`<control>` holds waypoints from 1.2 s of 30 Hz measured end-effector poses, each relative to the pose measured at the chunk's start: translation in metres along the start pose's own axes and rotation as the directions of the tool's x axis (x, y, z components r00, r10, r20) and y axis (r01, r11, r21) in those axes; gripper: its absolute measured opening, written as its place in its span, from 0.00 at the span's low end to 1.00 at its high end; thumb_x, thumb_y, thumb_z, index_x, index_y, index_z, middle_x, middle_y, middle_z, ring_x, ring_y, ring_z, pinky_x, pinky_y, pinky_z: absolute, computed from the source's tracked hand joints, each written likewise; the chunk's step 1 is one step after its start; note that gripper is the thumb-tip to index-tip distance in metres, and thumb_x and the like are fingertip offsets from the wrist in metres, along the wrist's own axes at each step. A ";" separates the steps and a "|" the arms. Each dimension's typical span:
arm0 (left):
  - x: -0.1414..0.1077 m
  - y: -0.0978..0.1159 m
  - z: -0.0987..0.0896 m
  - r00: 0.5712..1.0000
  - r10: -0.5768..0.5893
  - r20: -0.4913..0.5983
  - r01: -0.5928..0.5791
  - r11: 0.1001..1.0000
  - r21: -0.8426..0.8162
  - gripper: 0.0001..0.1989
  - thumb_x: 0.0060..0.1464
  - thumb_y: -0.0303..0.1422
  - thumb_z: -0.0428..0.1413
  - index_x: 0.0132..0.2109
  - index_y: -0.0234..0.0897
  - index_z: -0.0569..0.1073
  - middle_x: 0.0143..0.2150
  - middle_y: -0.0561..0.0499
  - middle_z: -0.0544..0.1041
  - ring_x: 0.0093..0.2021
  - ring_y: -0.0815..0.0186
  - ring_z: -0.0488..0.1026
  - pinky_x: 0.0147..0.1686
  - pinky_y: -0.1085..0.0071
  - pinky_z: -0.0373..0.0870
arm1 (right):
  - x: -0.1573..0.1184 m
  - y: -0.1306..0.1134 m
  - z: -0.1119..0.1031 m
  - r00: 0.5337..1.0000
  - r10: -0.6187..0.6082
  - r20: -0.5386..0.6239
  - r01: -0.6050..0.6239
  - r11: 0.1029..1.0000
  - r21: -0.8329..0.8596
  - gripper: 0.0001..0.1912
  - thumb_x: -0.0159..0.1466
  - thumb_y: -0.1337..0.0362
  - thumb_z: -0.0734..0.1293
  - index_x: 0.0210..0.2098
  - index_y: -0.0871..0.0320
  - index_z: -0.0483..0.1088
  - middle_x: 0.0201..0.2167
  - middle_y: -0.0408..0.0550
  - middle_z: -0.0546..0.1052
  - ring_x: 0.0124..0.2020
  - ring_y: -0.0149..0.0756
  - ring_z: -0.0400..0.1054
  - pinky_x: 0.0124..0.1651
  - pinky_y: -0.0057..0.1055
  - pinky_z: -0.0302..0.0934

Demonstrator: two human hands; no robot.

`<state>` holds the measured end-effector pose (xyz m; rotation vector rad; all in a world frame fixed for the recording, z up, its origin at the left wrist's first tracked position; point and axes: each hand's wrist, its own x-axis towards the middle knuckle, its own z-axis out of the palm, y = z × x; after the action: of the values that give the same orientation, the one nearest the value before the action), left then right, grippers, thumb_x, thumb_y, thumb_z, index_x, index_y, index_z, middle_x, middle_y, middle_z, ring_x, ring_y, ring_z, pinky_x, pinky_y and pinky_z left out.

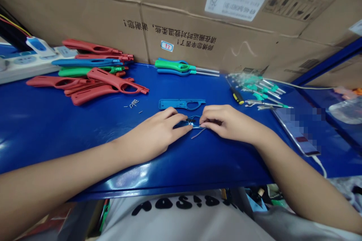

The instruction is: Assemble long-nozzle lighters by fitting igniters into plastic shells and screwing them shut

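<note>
On the blue table, my left hand (157, 133) lies over a blue lighter casing half (194, 117), its fingers and thumb gripping the casing's sides. Small dark and metallic parts show inside, partly covered by the fingers. My right hand (226, 120) is pinched at the right end of this same casing; what sits between its fingertips is hidden. A thin grey wire (198, 133) sticks out below the casing, near both thumbs. Just beyond my hands lies another blue casing half (172, 104), hollow side up.
Red, blue and green lighter casings (104, 81) are piled at the left, by several small screws (134, 103). Lighters with metal tubes (181, 67) lie at the back. A screwdriver (236, 96), nozzle assemblies (263, 88) and a phone (296, 131) are right. A cardboard box (175, 7) stands behind.
</note>
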<state>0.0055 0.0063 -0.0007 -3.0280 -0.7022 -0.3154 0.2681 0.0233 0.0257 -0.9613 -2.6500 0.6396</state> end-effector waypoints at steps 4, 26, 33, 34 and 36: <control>0.001 0.001 -0.002 1.000 0.004 -0.009 -0.005 1.000 -0.014 0.27 0.57 0.17 0.50 0.63 0.33 0.70 0.60 0.38 0.71 0.55 0.51 0.66 0.55 0.54 0.72 | 0.000 0.000 -0.001 1.000 0.011 0.007 -0.011 1.000 0.009 0.05 0.67 0.70 0.66 0.35 0.59 0.73 0.33 0.47 0.75 0.33 0.34 0.69 0.37 0.30 0.61; -0.002 -0.003 -0.001 0.997 -0.048 -0.059 0.042 0.993 -0.108 0.22 0.63 0.22 0.51 0.61 0.40 0.73 0.60 0.38 0.73 0.59 0.50 0.71 0.55 0.50 0.74 | -0.025 0.044 -0.051 0.610 0.531 -0.588 -0.755 0.615 -0.228 0.11 0.65 0.62 0.65 0.45 0.55 0.75 0.37 0.55 0.80 0.37 0.48 0.73 0.37 0.39 0.63; -0.002 -0.003 -0.001 0.993 -0.030 -0.114 0.022 0.997 -0.067 0.19 0.65 0.24 0.49 0.59 0.37 0.75 0.60 0.39 0.75 0.57 0.52 0.74 0.54 0.53 0.75 | -0.051 0.079 -0.074 0.293 0.794 -0.532 -0.956 0.243 -0.165 0.09 0.60 0.59 0.70 0.32 0.60 0.74 0.35 0.64 0.76 0.40 0.56 0.71 0.37 0.44 0.60; -0.002 -0.003 -0.001 0.992 -0.024 -0.125 0.016 0.998 -0.066 0.19 0.66 0.25 0.48 0.58 0.36 0.75 0.59 0.40 0.76 0.56 0.52 0.74 0.54 0.53 0.75 | -0.053 0.084 -0.074 0.286 0.797 -0.532 -0.958 0.239 -0.158 0.11 0.60 0.57 0.71 0.30 0.59 0.73 0.34 0.64 0.75 0.40 0.57 0.71 0.37 0.44 0.60; -0.002 -0.003 -0.001 0.990 -0.016 -0.141 0.006 0.998 -0.070 0.18 0.67 0.26 0.48 0.58 0.36 0.76 0.59 0.42 0.77 0.55 0.53 0.75 0.54 0.53 0.75 | -0.056 0.096 -0.073 0.285 0.797 -0.533 -0.958 0.244 -0.148 0.12 0.59 0.56 0.71 0.27 0.59 0.71 0.32 0.64 0.74 0.38 0.56 0.71 0.36 0.44 0.59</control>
<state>0.0021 0.0077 0.0001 -3.0280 -0.7126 -0.5596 0.3893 0.0753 0.0382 -2.5489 -1.6331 -0.0788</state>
